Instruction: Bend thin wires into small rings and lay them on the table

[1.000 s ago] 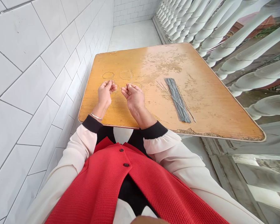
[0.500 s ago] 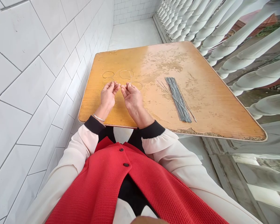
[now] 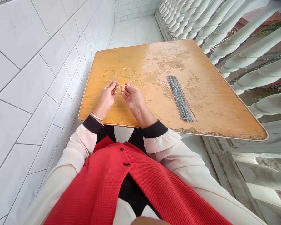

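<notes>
1. L hand (image 3: 106,97) & R hand (image 3: 131,97) are held close over the table (image 3: 154,106), palms turned toward each other, prob. so both can work on one small thing.
2. L fingers (image 3: 113,84) pressed together at the tips; R fingers (image 3: 126,88) curled in, tips pinched. A thin wire (image 3: 122,84) seems to run b/w them, too fine to be sure.
3. Wire rings (image 3: 127,72) lie on the table just past the fingers; wire bundle (image 3: 179,98) sits well to the R, prob. kept clear of the hands.
4. Vs 0.5 s ago: L hand drawn back a bit, gap b/w fingertips slightly wider.
</notes>
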`<control>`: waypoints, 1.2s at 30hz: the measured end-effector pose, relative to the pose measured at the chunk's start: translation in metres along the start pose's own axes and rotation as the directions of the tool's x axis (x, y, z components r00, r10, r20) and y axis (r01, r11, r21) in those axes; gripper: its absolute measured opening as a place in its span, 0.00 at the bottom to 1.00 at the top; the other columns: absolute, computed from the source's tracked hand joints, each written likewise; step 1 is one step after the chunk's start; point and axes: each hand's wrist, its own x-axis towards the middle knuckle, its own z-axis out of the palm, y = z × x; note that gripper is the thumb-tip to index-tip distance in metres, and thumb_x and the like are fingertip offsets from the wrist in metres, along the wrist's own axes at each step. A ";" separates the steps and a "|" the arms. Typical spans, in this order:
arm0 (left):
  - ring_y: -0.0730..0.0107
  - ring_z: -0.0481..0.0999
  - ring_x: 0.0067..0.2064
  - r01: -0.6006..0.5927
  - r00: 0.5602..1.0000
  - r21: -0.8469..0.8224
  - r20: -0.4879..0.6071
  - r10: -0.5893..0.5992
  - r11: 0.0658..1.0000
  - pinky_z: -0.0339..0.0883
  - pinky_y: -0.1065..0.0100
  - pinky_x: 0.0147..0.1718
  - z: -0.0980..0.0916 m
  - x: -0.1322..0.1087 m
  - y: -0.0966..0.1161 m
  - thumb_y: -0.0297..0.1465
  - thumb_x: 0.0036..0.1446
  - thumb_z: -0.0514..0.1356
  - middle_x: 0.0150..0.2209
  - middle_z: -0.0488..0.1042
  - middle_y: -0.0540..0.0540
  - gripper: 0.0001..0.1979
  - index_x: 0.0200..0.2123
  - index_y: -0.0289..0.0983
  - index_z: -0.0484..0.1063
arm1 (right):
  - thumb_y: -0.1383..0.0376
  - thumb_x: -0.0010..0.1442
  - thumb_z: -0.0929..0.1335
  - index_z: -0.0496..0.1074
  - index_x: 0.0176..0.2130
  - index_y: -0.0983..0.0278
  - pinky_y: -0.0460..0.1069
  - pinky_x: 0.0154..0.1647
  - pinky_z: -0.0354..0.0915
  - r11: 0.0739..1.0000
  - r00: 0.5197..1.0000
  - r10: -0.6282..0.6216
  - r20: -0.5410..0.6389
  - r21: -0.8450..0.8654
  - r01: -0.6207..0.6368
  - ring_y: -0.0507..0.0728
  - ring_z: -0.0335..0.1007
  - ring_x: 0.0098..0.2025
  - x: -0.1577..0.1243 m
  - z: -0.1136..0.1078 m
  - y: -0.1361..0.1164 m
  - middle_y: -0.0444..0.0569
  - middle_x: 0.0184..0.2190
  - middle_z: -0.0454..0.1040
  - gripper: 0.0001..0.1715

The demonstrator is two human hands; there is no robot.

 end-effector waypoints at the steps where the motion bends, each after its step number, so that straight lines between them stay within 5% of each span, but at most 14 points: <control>1: 0.87 0.72 0.29 0.002 1.000 0.013 0.005 -0.002 1.000 0.59 0.80 0.28 -0.001 -0.001 0.002 0.25 0.68 0.58 0.32 0.77 0.52 0.09 0.33 0.35 0.74 | 0.69 0.65 0.68 0.73 0.33 0.62 0.39 0.33 0.72 1.000 1.000 0.014 -0.005 -0.016 -0.014 0.45 0.75 0.29 0.000 -0.001 -0.002 0.41 0.28 0.77 0.08; 7: 0.88 0.72 0.28 0.024 0.998 0.107 0.047 -0.029 0.994 0.59 0.81 0.27 -0.016 0.000 0.015 0.25 0.66 0.60 0.29 0.76 0.53 0.08 0.32 0.35 0.75 | 0.55 0.63 0.71 0.74 0.35 0.62 0.47 0.37 0.75 0.976 0.998 0.067 0.000 -0.210 -0.066 0.53 0.77 0.36 0.013 -0.025 -0.010 0.49 0.33 0.80 0.12; 12: 0.88 0.73 0.28 0.066 0.991 0.120 0.105 -0.078 0.991 0.61 0.81 0.28 -0.032 0.001 0.019 0.23 0.67 0.59 0.29 0.77 0.53 0.11 0.30 0.35 0.76 | 0.46 0.62 0.71 0.74 0.35 0.60 0.49 0.37 0.74 0.959 0.999 -0.035 -0.035 -0.281 0.024 0.54 0.78 0.37 0.032 -0.048 -0.023 0.48 0.34 0.80 0.20; 19: 0.87 0.74 0.29 0.089 0.968 0.263 0.202 -0.146 0.961 0.62 0.81 0.31 -0.044 -0.006 0.021 0.23 0.66 0.60 0.30 0.78 0.51 0.12 0.30 0.35 0.78 | 0.56 0.62 0.74 0.76 0.32 0.63 0.48 0.33 0.71 0.899 0.989 -0.093 0.113 -0.418 0.132 0.52 0.77 0.31 0.023 -0.032 -0.049 0.47 0.28 0.80 0.13; 26: 0.80 0.78 0.35 0.000 0.934 0.444 0.320 -0.158 0.896 0.66 0.77 0.36 -0.057 -0.006 0.022 0.30 0.61 0.66 0.35 0.81 0.47 0.04 0.35 0.36 0.80 | 0.70 0.62 0.73 0.77 0.27 0.65 0.42 0.23 0.62 0.862 0.982 -0.089 0.165 -0.481 0.159 0.46 0.68 0.23 0.002 -0.020 -0.048 0.44 0.20 0.75 0.11; 31: 0.72 0.81 0.40 0.053 0.936 0.443 0.291 -0.200 0.895 0.69 0.71 0.44 -0.040 -0.011 0.034 0.37 0.62 0.66 0.38 0.82 0.44 0.10 0.41 0.36 0.79 | 0.70 0.59 0.75 0.76 0.27 0.64 0.46 0.26 0.68 0.881 0.988 -0.042 0.145 -0.462 0.105 0.49 0.71 0.24 -0.002 -0.019 -0.040 0.44 0.20 0.75 0.10; 36: 0.77 0.76 0.31 0.038 0.967 0.462 0.207 -0.149 0.886 0.65 0.74 0.33 -0.010 -0.009 0.028 0.36 0.63 0.65 0.27 0.75 0.48 0.13 0.30 0.34 0.74 | 0.68 0.61 0.74 0.74 0.25 0.64 0.44 0.21 0.63 0.888 0.982 -0.013 0.187 -0.449 0.097 0.46 0.63 0.18 -0.008 -0.013 -0.031 0.42 0.18 0.72 0.14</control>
